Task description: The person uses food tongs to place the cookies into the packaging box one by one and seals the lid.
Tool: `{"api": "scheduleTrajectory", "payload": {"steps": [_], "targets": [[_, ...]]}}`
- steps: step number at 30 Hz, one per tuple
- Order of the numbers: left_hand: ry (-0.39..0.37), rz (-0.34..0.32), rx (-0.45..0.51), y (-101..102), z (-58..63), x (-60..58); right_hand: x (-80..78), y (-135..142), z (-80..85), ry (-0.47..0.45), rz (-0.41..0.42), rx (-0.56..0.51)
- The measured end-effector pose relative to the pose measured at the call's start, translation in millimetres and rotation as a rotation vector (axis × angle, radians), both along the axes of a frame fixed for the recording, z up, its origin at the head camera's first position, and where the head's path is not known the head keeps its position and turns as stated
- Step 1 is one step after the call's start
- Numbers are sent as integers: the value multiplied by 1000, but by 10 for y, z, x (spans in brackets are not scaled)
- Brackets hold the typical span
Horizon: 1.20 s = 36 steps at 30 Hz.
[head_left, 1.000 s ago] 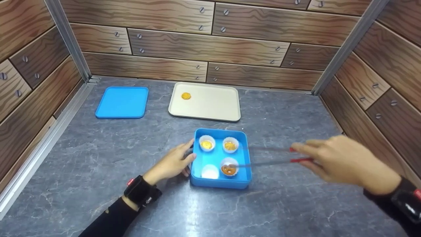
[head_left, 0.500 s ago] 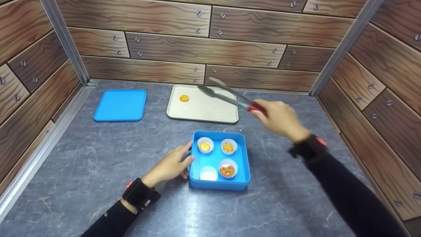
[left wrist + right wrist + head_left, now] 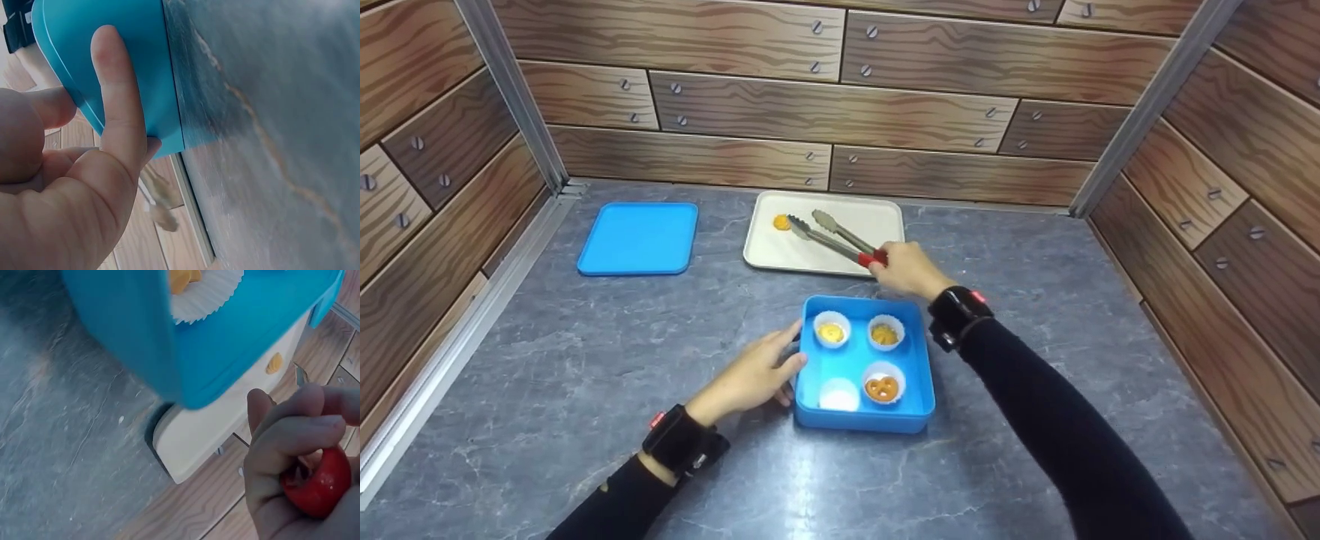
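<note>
My right hand (image 3: 911,268) grips tongs (image 3: 840,241) by their red handle ends, seen close in the right wrist view as a red handle (image 3: 323,486). The spread tong tips are over the cream tray (image 3: 855,210), one tip right at a small ridged yellow cookie (image 3: 782,223). My left hand (image 3: 754,373) rests against the left side of a blue box (image 3: 864,421), fingers straight along its wall (image 3: 152,67) in the left wrist view. Inside stand white paper cups with a yellow piece (image 3: 831,332), a ridged yellow cookie (image 3: 884,334) and a brown pretzel (image 3: 881,388).
A flat blue lid (image 3: 637,238) lies at the back left of the grey marbled table (image 3: 675,315). At the box's front left is a washed-out bright white round shape (image 3: 838,394). Wood-patterned walls (image 3: 735,105) close off the back and sides.
My right hand has swung from the right of the box to the tray, bringing the tongs down beside the cookie there. The left hand has stayed at the box.
</note>
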<state>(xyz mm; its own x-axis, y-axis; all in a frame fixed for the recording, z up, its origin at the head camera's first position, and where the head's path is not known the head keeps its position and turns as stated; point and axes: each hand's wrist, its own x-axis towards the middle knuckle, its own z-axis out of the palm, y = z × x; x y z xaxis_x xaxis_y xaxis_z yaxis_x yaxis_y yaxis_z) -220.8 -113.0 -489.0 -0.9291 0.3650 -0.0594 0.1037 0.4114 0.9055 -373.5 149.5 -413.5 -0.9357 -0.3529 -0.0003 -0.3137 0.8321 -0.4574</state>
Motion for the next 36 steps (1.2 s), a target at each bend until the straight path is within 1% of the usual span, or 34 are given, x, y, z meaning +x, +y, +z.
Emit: {"api": "scheduleTrajectory", "payload": {"steps": [3, 6, 11, 15, 18, 23, 27, 32, 36], "targets": [[1, 0, -1, 2, 6, -4, -50, -98, -24, -43, 2, -12], [2, -4, -1, 3, 11, -6, -87, -198, -43, -35, 19, 1], [5, -9, 7, 3, 11, -10, -138, -343, -77, 26, 30, 59], [0, -16, 12, 2, 5, -15, -156, -407, -105, 73, 34, 96], [-5, -21, 14, 1, 3, -16, -160, -417, -114, 88, 26, 120], [-9, -18, 18, 3, 6, -15, -169, -394, -102, 87, -14, 127], [-10, -15, 22, 4, 8, -12, -178, -369, -98, 101, -26, 142], [-12, -8, 19, 4, 6, -4, -180, -330, -90, 122, -25, 162], [-9, -6, 15, 3, 1, -5, -173, -268, -68, 138, -6, 183]]}}
